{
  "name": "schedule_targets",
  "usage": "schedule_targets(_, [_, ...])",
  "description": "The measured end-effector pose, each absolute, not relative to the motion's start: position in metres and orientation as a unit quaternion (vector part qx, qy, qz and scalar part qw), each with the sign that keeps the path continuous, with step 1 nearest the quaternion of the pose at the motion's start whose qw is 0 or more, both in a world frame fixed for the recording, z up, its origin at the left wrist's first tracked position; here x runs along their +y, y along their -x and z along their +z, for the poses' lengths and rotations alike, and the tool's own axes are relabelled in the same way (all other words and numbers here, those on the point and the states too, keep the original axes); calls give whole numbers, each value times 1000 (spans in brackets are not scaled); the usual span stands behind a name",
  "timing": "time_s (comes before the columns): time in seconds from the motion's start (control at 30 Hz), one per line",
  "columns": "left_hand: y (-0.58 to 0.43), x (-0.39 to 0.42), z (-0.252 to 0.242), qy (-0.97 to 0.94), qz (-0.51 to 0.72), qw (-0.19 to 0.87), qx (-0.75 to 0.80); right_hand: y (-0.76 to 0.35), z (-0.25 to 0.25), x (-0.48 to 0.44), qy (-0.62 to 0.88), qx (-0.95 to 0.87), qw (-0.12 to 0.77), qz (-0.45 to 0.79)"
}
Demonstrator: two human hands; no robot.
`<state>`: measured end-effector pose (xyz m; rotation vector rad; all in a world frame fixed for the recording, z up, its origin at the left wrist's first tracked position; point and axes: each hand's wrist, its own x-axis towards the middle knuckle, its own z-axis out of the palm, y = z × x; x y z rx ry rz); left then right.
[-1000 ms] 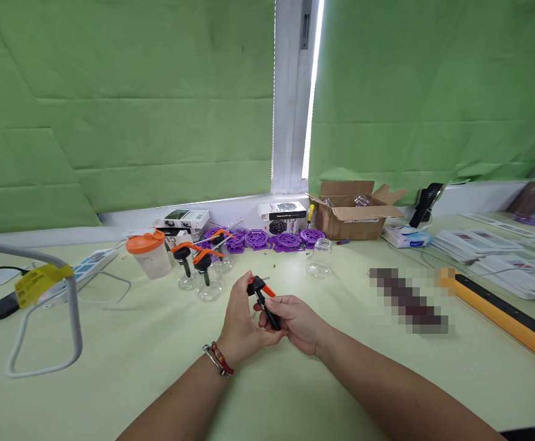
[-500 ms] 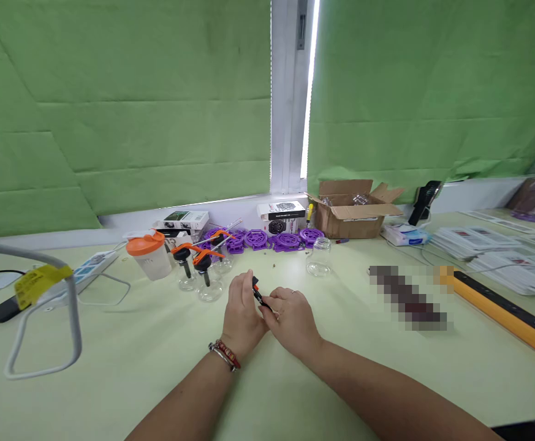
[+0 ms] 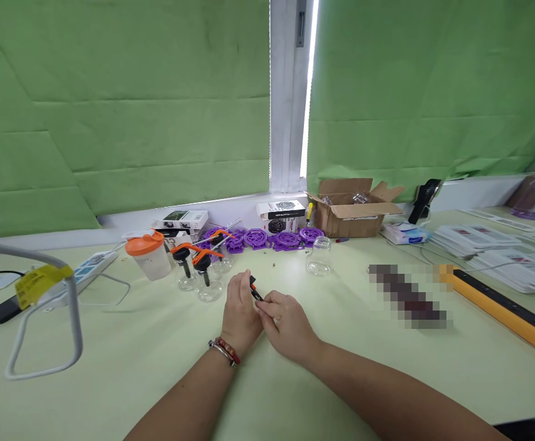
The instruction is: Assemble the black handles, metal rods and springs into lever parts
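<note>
My left hand (image 3: 241, 309), with a bracelet at the wrist, is closed around a small black part with a bit of orange (image 3: 256, 293). My right hand (image 3: 290, 320) pinches at the lower end of that part, thumb and forefinger together. The hands meet low over the table, and much of the part is hidden by the fingers. Just beyond my left hand stand glass bottles with black stoppers and orange levers (image 3: 208, 288). An uncapped clear glass jar (image 3: 318, 257) stands beyond my right hand.
Purple plastic discs (image 3: 288, 241) lie in a row at the back, before small boxes (image 3: 280, 215) and an open cardboard box (image 3: 354, 226). An orange-lidded cup (image 3: 150, 257) and power strip (image 3: 95, 266) stand left. Stacked cards (image 3: 506, 266) and an orange-and-black bar (image 3: 501, 309) lie right.
My right hand has shifted slightly, its fingers changing their hold at the lower end of the black part. My left hand and the part have moved a little to the left.
</note>
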<state>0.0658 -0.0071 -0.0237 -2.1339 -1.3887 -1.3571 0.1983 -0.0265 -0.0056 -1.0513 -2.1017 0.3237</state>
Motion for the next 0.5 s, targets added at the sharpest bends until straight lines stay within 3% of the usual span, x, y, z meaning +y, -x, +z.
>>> schedule_targets(0.5, [-64, -8, -24, 732, -461, 115, -489, -198, -8, -21, 428, -797, 402, 144])
